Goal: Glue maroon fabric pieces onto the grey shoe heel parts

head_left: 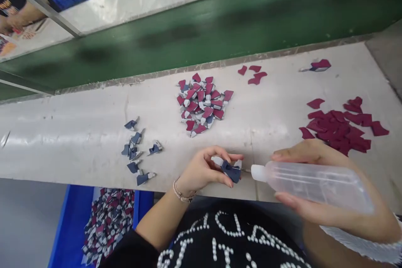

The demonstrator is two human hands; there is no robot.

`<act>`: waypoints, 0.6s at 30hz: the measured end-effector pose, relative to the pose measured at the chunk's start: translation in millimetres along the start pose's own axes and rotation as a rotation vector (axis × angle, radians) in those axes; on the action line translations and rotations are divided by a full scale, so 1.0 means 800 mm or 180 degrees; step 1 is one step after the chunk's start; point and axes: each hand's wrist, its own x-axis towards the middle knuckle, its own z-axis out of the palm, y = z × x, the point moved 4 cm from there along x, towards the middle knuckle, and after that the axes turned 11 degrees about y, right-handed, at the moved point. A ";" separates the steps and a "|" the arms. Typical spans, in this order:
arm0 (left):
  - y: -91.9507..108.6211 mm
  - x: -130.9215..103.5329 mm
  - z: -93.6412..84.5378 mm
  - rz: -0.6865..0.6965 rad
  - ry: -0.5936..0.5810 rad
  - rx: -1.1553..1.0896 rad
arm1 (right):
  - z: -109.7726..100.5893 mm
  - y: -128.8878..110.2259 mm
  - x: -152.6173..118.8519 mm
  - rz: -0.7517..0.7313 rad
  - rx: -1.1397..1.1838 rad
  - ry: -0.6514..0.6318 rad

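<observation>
Nearest to the camera is a black shirt [238,234] with letters of white round beads. At its left is a blue plastic bin [61,228], filled with small maroon, navy and white pieces. Above the counter's near edge, the left hand [201,170] has its fingers closed around a small navy and white plastic part [231,171]. The right hand [333,188] has its fingers curved wide around a translucent soft plastic bottle [317,184] with a white cap; its thin tip points to the part. On the pale, shiny counter [78,134] lie loose navy parts [133,153], a maroon-topped pile [202,104] and flat, curved maroon pieces [342,127]. Beyond is a green belt [201,29].
</observation>
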 end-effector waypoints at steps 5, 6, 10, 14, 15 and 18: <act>0.001 0.003 0.012 -0.0005 -0.0282 0.0069 | 0.009 0.014 0.000 0.0551 -0.0366 0.0049; 0.001 0.003 0.014 0.0015 -0.0291 0.0076 | 0.010 0.016 0.000 0.0645 -0.0381 0.0094; 0.000 0.000 0.021 0.0102 -0.0284 0.0025 | 0.011 0.017 0.000 0.0775 -0.0283 0.0098; 0.004 -0.004 0.024 0.0137 -0.0350 -0.0061 | 0.010 0.012 -0.003 0.0723 -0.0271 0.0009; 0.005 -0.006 0.024 0.0124 -0.0340 -0.0048 | 0.010 0.009 -0.003 0.0640 -0.0282 -0.0028; 0.009 -0.008 0.024 0.0083 -0.0256 0.0086 | 0.011 -0.001 -0.002 0.0276 -0.0301 -0.0148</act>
